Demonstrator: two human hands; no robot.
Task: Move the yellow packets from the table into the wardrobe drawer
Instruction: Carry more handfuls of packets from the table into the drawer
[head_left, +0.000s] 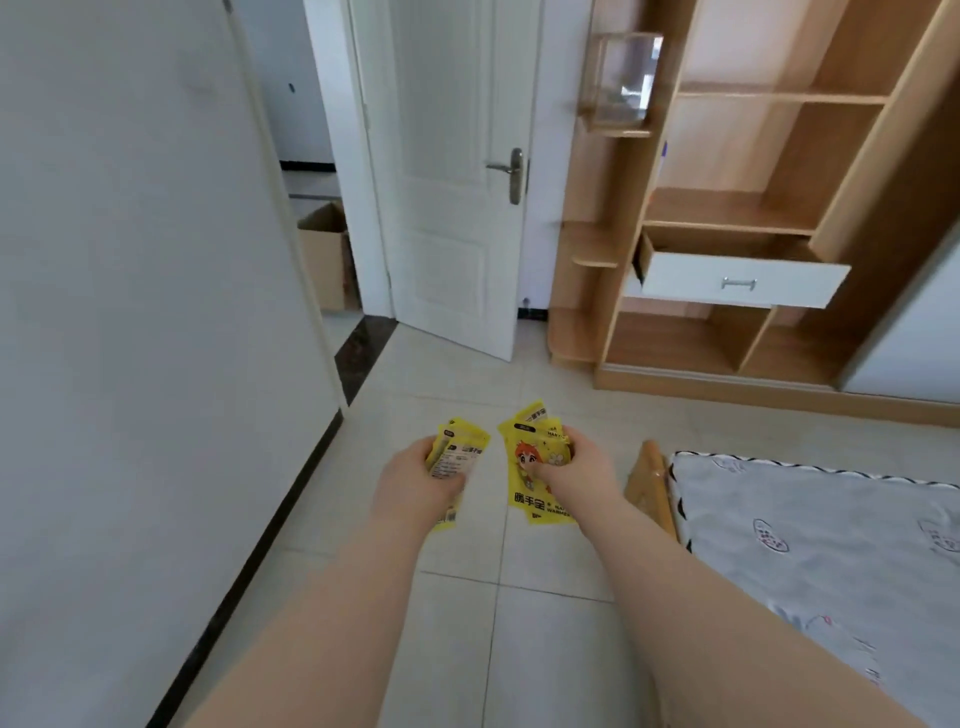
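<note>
Both arms reach forward over the tiled floor, each hand carrying yellow packets. The left hand has its fingers curled around a small stack of yellow packets, whose printed backs face up and whose lower corners stick out beneath the palm. The right hand has its fingers closed on a second, fanned bunch of yellow packets, thumb pressed on the front one, which shows a cartoon figure and dark lettering. The two bunches are held just beside each other, not touching, above the floor. Ahead and to the right stands the wooden wardrobe, well apart from the hands, with its white-fronted drawer pulled out below an open shelf; what the drawer holds cannot be told from this angle. A white door stands open left of the wardrobe, and a cardboard box sits beyond the doorway. At the right edge lies a bed with a pale patterned cover, its near corner close to the right forearm.
</note>
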